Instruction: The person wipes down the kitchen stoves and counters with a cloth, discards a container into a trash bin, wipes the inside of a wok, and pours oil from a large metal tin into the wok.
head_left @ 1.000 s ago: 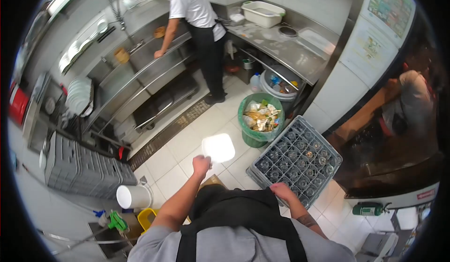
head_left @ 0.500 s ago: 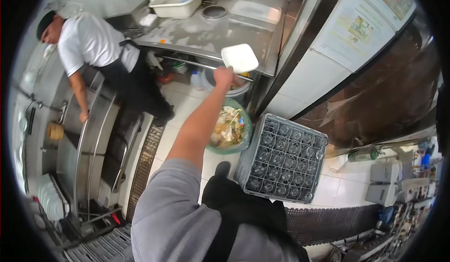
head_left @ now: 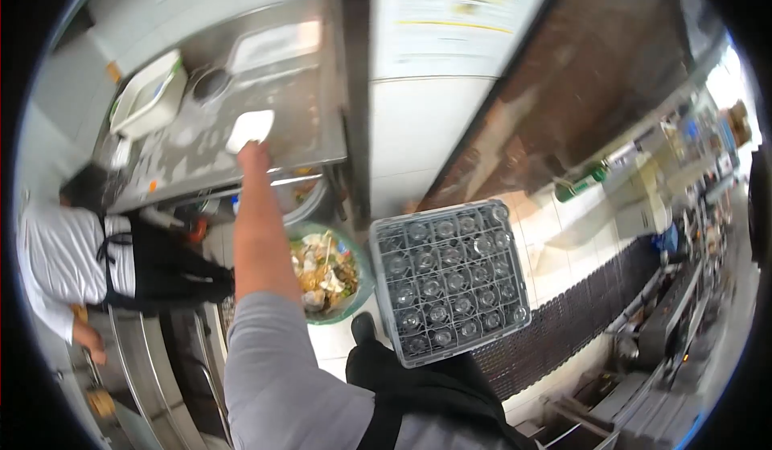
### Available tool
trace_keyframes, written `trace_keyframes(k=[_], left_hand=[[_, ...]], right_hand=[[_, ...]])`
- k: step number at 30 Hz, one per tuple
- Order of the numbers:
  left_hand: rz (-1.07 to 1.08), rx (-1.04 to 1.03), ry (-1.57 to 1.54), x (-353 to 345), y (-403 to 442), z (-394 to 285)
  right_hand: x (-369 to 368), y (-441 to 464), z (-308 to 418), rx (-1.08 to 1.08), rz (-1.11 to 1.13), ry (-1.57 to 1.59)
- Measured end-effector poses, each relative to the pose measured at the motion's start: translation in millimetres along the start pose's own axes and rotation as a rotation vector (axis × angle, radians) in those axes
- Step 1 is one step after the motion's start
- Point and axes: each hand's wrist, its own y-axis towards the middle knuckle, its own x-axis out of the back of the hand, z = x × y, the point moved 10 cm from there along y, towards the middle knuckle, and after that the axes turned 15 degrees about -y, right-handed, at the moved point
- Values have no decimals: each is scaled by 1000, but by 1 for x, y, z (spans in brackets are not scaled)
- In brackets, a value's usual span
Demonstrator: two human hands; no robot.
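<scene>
My left hand (head_left: 254, 156) reaches far forward on an outstretched arm and grips the near edge of a white square dish (head_left: 250, 130). The dish is over the front part of the steel counter (head_left: 189, 132); whether it touches the surface I cannot tell. Below my forearm stands a green-lined bin (head_left: 366, 277) full of food waste (head_left: 326, 269), partly hidden by the arm. My right hand is out of sight.
A grey rack (head_left: 452, 277) of glasses stands right of the bin. On the counter sit a cream tub (head_left: 150, 100) and a white tray (head_left: 273, 48). At left, a co-worker (head_left: 68, 249) stands by a sink. A dark perforated mat (head_left: 563, 325) lies at right.
My left hand has carried the white dish forward, from over the floor to over the counter. The view has turned right, and my right hand has left it.
</scene>
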Motion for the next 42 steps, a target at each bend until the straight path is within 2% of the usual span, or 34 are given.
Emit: trace_keyframes(k=[2, 3, 6, 7, 8, 9, 10, 11, 12, 13, 14, 15, 16, 17, 18, 19, 20, 21, 23, 27, 29, 30, 32, 34, 36, 37, 38, 42], left_hand=[[-276, 130, -251, 8, -50, -17], [-248, 126, -254, 2, -75, -21], [1, -63, -29, -15, -163, -57], [13, -172, 19, -14, -210, -63], [113, -277, 199, -18, -272, -71], [218, -316, 424, -20, -347, -69], [215, -302, 446, -12, -411, -52], [406, -570, 972, 17, -443, -6], [456, -565, 1541, 12, -519, 30], [717, -849, 1926, 15, -593, 82], [628, -229, 1485, 35, -637, 117], [540, -85, 1228, -4, -728, 102], [709, 215, 1229, -35, -800, 118], [1055, 195, 1321, -58, -856, 144], [1408, 171, 1394, -68, -912, 166], [1403, 173, 1385, -78, -934, 179], [1587, 269, 1335, -81, -967, 202], [1769, 365, 1273, -81, -999, 223], [1763, 328, 1261, -99, -1015, 252], [1765, 324, 1352, -151, -1014, 290], [1727, 317, 1366, -175, -1012, 308], [1677, 295, 1353, -188, -1007, 316], [1570, 248, 1333, -208, -995, 331], [1552, 305, 1341, -225, -1006, 348], [1547, 403, 1360, -247, -1017, 370], [1632, 384, 1381, -243, -1022, 403], [1629, 370, 1377, -250, -1014, 430], [1662, 311, 1393, -292, -992, 485]], right_hand=[[-20, 17, -23, 0, 1, 35], [-30, 33, -34, 6, 1, 40], [-49, 98, -62, 41, -14, 75], [-55, 124, -69, 61, -21, 82], [-62, 153, -79, 79, -31, 87], [-70, 183, -94, 102, -43, 84], [-74, 214, -107, 141, -55, 90], [-53, 238, -122, 164, -71, 102], [-44, 249, -113, 344, -54, 272], [-37, 249, -100, 521, -29, 443], [-23, 245, -93, 691, -5, 607], [2, 241, -92, 857, 12, 763], [32, 238, -99, 1020, 26, 912], [57, 245, -112, 1025, 19, 901], [81, 251, -125, 1034, -136, 649], [101, 255, -134, 1028, -285, 394], [117, 256, -143, 1009, -427, 136], [130, 261, -148, 1010, -428, 123], [110, 322, -191, 290, 218, 1179], [170, 336, -184, 314, 155, 1028], [200, 351, -176, 330, -33, 878], [204, 356, -173, 325, -34, 865], [218, 371, -154, 554, -245, 633], [220, 388, -157, 612, -201, 583], [218, 385, -176, 471, 99, 871], [191, 434, -186, 599, -120, 535], [158, 487, -201, 658, -380, 199], [236, 497, -218, 462, -175, 253]])
